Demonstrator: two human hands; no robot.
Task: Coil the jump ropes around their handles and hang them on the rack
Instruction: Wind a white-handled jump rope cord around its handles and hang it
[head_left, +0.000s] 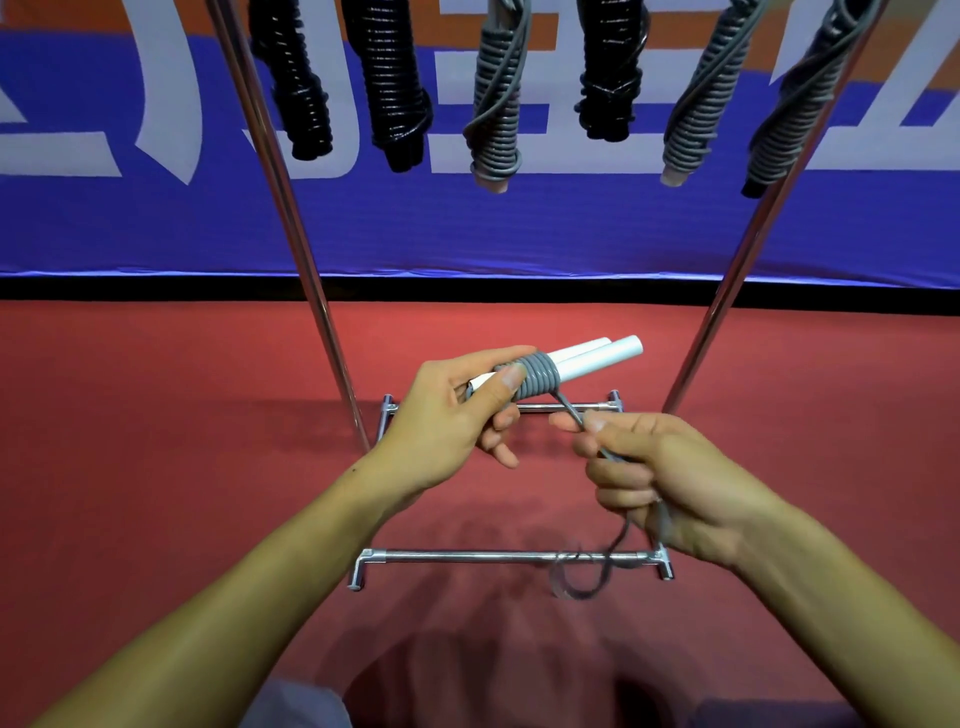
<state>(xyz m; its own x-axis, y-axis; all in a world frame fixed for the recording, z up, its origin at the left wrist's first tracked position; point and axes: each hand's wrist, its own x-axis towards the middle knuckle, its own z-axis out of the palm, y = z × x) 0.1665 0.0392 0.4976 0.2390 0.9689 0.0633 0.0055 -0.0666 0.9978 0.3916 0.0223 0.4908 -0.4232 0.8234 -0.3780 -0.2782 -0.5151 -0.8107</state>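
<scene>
A: Item one, the rack (291, 218). Contents?

B: Six coiled ropes hang along the far top. From the left: two black (291, 88), one grey (496, 104), one black (608, 73), two grey (706, 98). All are fully wound round their handles. The hooks and top bar are out of view, so how they hang cannot be told.

A: Item two, the rope in work?

B: Grey rope (535, 375), white handles (592, 356), held between the rack's uprights, above its foot bars (498, 557). A handful of turns sit tight at the near-left part of the paired handles. The far-right length of the handles is bare.

A: State of each grip?

B: Left hand (441, 415): curled round the handle pair, thumb pressed on the coil to pin it. Right hand (660, 483): thumb and forefinger pinch the free strand just right of the coil, the other fingers curled about the same strand below.

A: Slack left?

B: A blurred loop (582, 577) hangs under the right hand, down to the near foot bar. Its full length cannot be told.

A: Standing of the task?

B: By my judgement, six done and this one early in the winding. Left for it: more turns toward the bare ends, securing the tail, then hanging it. Whether more ropes wait out of view, I cannot say.
</scene>
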